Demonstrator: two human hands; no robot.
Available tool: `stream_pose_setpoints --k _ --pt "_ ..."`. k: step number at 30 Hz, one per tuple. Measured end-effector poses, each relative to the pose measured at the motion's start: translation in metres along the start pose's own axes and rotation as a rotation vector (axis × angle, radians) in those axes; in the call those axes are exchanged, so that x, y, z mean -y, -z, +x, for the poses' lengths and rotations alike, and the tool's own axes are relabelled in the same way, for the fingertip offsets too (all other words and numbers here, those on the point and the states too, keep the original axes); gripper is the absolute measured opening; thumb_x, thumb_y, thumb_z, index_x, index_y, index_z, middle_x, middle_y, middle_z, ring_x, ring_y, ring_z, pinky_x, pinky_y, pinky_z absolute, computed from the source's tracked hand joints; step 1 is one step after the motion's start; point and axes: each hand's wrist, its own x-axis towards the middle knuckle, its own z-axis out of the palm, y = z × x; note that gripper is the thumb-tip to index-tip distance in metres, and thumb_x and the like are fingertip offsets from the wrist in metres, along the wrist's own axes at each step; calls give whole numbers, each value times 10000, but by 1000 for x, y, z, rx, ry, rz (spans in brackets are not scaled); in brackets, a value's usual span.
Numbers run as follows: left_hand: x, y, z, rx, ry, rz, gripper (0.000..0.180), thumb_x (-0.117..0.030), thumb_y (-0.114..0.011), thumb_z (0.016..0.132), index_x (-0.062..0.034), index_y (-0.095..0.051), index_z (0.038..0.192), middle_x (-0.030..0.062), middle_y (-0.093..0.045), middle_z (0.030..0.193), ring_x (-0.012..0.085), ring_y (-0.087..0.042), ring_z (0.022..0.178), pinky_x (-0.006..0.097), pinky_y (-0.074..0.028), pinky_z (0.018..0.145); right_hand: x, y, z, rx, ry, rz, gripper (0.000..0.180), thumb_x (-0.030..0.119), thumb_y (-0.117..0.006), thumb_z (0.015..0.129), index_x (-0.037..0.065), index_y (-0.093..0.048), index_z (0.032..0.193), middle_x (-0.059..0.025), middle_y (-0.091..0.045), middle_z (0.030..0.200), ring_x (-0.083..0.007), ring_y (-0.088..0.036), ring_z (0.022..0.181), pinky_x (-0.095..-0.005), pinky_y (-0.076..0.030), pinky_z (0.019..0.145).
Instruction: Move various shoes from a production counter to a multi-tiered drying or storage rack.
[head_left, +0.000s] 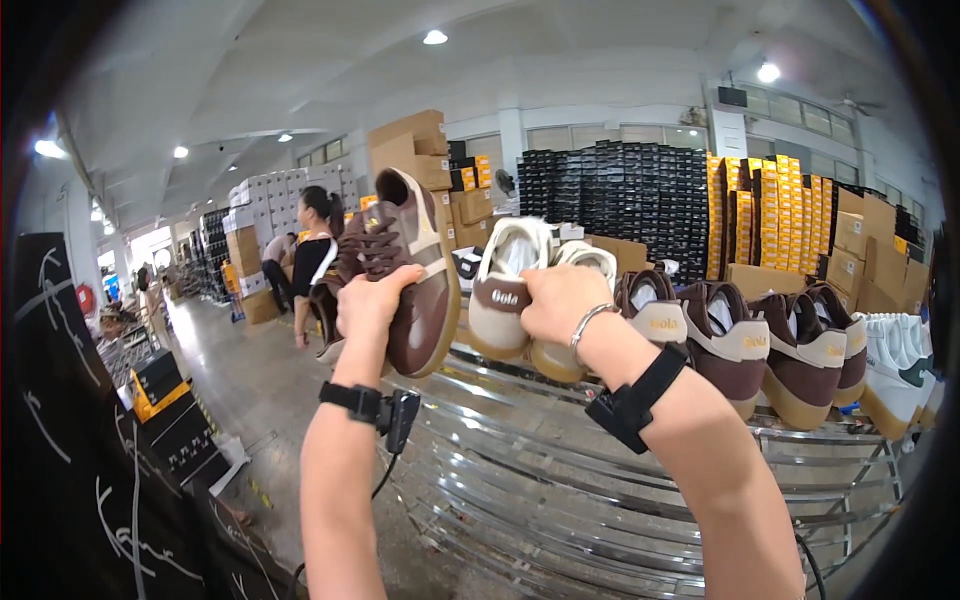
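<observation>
My left hand is closed around a brown sneaker with cream stripes and a gum sole, held up toe-down above the rack. Part of a second brown shoe appears behind that hand, and how it is held is hidden. My right hand grips the heel collar of a cream sneaker with a brown heel patch. Just beside it, a matching cream sneaker is partly covered by my fingers. Both wrists wear black straps carrying small devices.
Brown sneakers with cream heels and white sneakers line the metal rack to the right. Black boxes stand at the lower left. Box stacks fill the back. A person in black stands beyond my left hand.
</observation>
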Motion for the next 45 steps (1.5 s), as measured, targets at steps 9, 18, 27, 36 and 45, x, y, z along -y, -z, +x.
stream_pose_setpoints --k 9,18,27,36,45 --pt "-6 -70 48 353 -334 576 797 -635 -623 510 12 -636 977 204 -593 1047 272 -579 988 344 -433 854 23 -22 19 208 -67 -133 243 189 -526 695 118 -640 897 -115 -645 844 -254 -620 837 -356 -476 725" --pt "13 -67 42 225 -488 664 748 -679 -452 689 -41 -606 1046 191 -546 1123 286 -507 1066 374 -364 904 39 -36 28 75 4 -286 167 173 -547 716 81 -610 841 -109 -649 812 -239 -631 793 -337 -480 652" --pt "132 -17 -84 -330 -772 -134 241 -62 -616 709 -28 -574 944 126 -560 973 292 -509 947 382 -393 840 45 -44 -100 -273 542 192 208 193 -547 667 81 -559 842 -63 -522 880 -216 -475 898 -426 -352 756" --pt "174 -66 -382 1141 -411 -10 237 -225 -589 800 5 -590 743 178 -569 719 309 -546 662 380 -440 632 -85 -45 -356 83 181 504 68 178 -535 732 111 -539 746 -63 -509 727 -278 -518 688 -397 -438 599" --pt "23 -137 -604 1993 -1147 -265 228 -227 -504 845 -7 -565 850 204 -558 834 366 -524 811 410 -405 685 -123 82 -616 -104 -711 0 237 131 -587 703 16 -575 910 -91 -569 671 -277 -567 629 -376 -447 559"
